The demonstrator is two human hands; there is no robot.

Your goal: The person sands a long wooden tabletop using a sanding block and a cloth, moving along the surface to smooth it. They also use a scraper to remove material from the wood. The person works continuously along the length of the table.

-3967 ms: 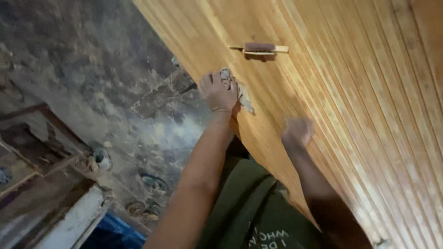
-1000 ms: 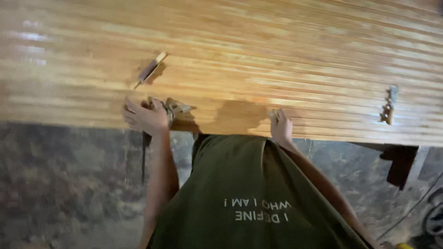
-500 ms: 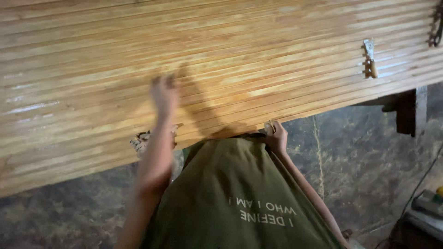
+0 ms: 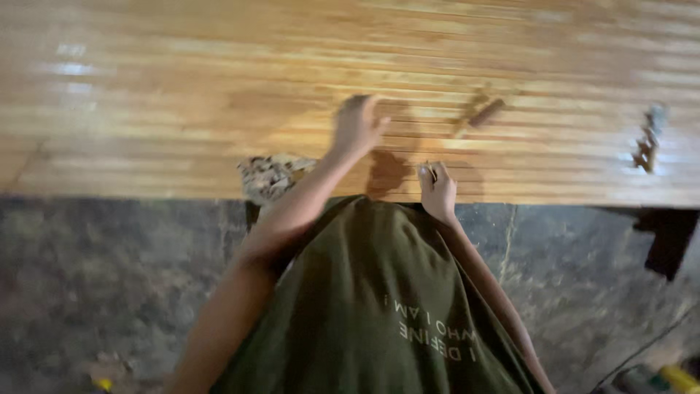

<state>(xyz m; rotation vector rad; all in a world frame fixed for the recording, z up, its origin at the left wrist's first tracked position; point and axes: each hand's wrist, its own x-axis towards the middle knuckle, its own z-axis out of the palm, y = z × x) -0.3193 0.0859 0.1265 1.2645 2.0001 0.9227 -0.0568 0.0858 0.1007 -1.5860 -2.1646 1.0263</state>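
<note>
A large ribbed wooden panel (image 4: 182, 95) with a glossy orange-brown finish lies across the view in front of me. My left hand (image 4: 356, 125) is stretched out over it, blurred, fingers apart and holding nothing. A crumpled speckled rag (image 4: 271, 175) lies on the panel near its front edge, just left of my left forearm. My right hand (image 4: 437, 191) sits at the panel's front edge with its fingers curled onto the wood. A small stick-shaped tool (image 4: 483, 115) lies on the panel to the right of my left hand.
A small dark metal fitting (image 4: 645, 144) sits on the panel at the far right. Below the panel is a dark mottled stone floor (image 4: 95, 292). A dark support (image 4: 667, 237) shows under the panel's right end, and yellow-and-dark items (image 4: 674, 378) lie at the bottom right.
My left hand has let go of the rag, which now lies near the edge, and has reached farther over the panel. My view has swung, and the right hand stays at the edge.
</note>
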